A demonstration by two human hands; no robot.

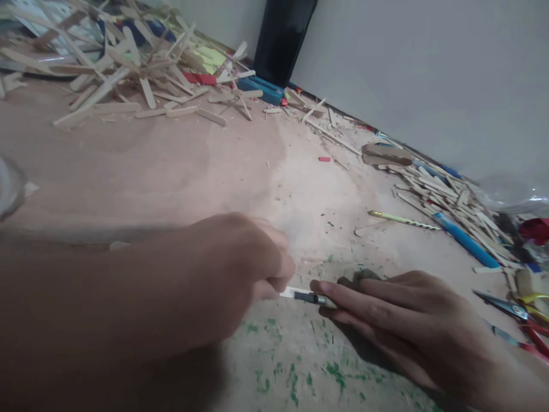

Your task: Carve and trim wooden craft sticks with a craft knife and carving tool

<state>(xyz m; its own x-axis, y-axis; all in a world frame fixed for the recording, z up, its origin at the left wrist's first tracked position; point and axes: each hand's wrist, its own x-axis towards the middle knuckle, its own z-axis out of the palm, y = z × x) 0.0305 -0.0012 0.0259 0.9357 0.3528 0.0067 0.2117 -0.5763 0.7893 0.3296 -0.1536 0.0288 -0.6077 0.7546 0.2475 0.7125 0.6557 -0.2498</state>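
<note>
My left hand [257, 257] is closed near the middle of the work surface, its fingertips pinching the end of a thin pale strip [288, 292]. Facing it from the right, my right hand [398, 320] has its fingers pressed together round a slim tool [306, 297] with a dark grey front end and a metal collar. That tool's front end points left and lies over or beside the strip; I cannot tell which. My right fingers hide the rest of its body.
Wooden craft sticks [137, 63] lie heaped at the back left, with another pile [446, 194] at the right. A patterned pencil [403, 220], a blue stick-shaped object [465, 240] and scissors [517, 311] lie right. A black upright object [283, 40] stands by the wall.
</note>
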